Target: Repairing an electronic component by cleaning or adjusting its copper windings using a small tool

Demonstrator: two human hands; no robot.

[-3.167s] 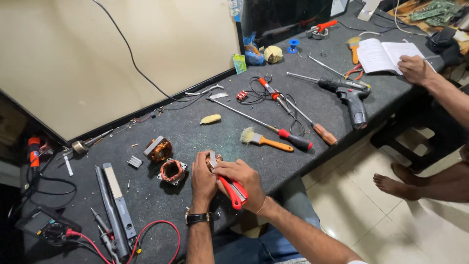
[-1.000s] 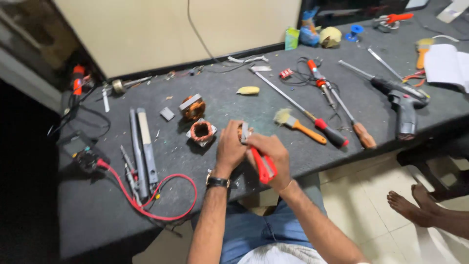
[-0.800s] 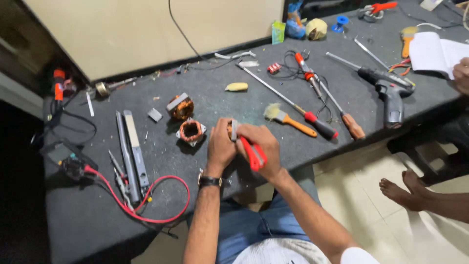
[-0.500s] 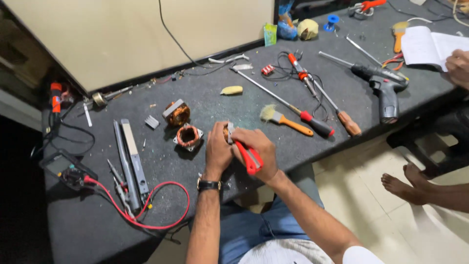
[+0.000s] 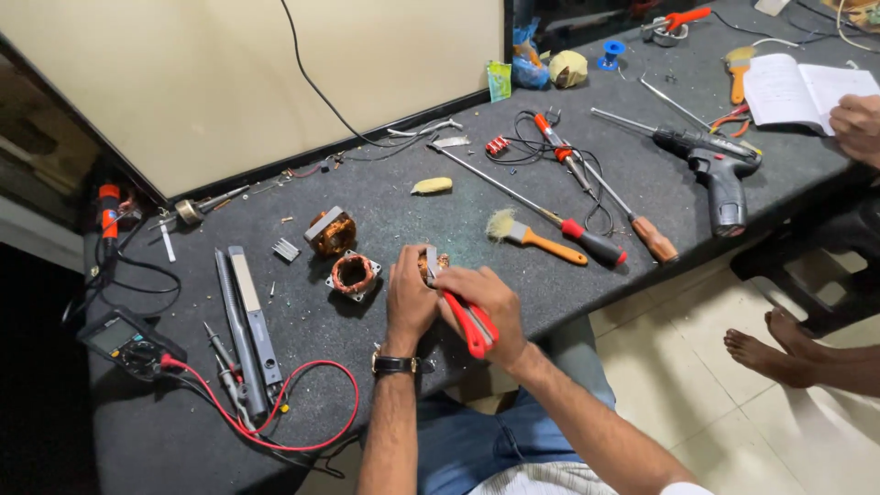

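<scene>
The right hand [image 5: 481, 298] was closed around red-handled pliers [image 5: 474, 323], their metal nose pointing up at a small copper-wound part [image 5: 431, 266]. The left hand [image 5: 410, 298], a dark watch [image 5: 394, 364] on its wrist, curled around that part from the left and held it just above the near edge of the worktop [image 5: 385, 183], a dark, speckled, felt-like surface.

Just left of the hands lay a round copper coil [image 5: 352, 273] in a square metal frame, and beyond it a second wound core [image 5: 330, 231] with a small finned metal block [image 5: 286, 249] beside it. Two flat grey bars [image 5: 246, 325] lay side by side further left, with red leads [image 5: 293, 422] looping to a dark meter [image 5: 124, 339].

To the right lay an orange-handled brush [image 5: 532, 236], long screwdrivers [image 5: 596, 243] with red and brown grips, and a black drill [image 5: 720, 170]. By the far wall stood a small green packet [image 5: 500, 81], a blue bag [image 5: 529, 55] and a pale tape roll [image 5: 568, 69]. Another person's hand [image 5: 857, 124] rested on an open white booklet [image 5: 797, 87].
</scene>
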